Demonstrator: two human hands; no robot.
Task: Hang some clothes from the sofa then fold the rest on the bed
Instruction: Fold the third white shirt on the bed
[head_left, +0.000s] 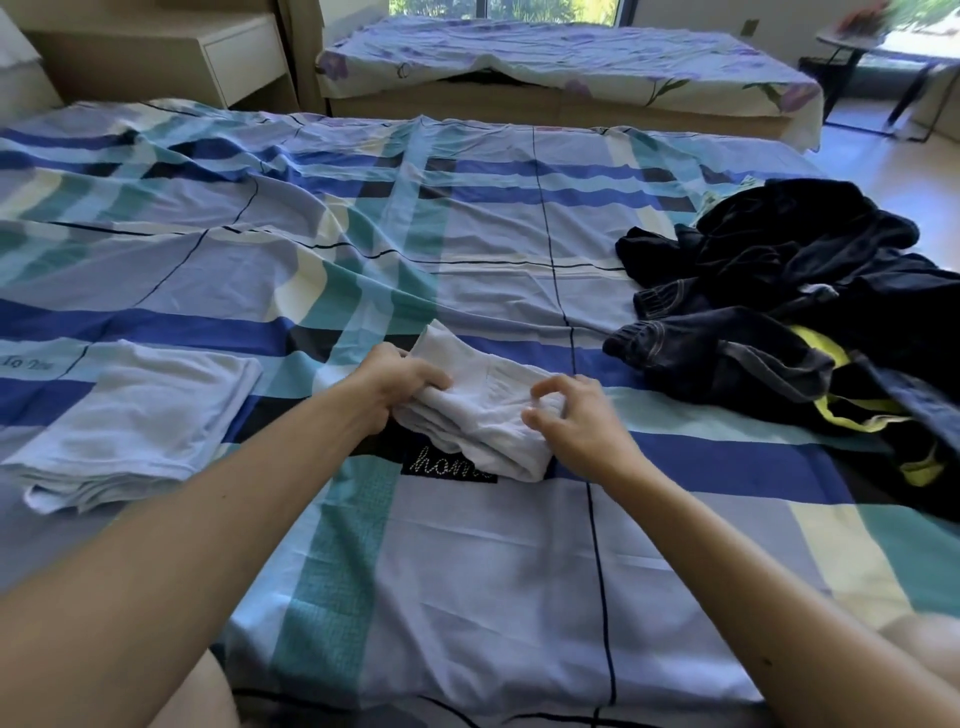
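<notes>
A small white garment (483, 400), folded into a narrow bundle, lies in the middle of the bed (467, 571) with its blue, teal and cream plaid sheet. My left hand (395, 382) grips the bundle's left edge, fingers curled over the cloth. My right hand (571, 415) pinches its right side with thumb and bent fingers. To the left lies a folded white shirt (135, 426), flat on the sheet. On the right side of the bed sits a heap of dark clothes (810, 322), with jeans and a black piece trimmed in yellow-green.
A second bed (561, 57) with a floral sheet stands beyond, near the window. A beige nightstand (171, 52) is at the back left. A small dark-legged table (857, 47) stands at the far right on the pale floor.
</notes>
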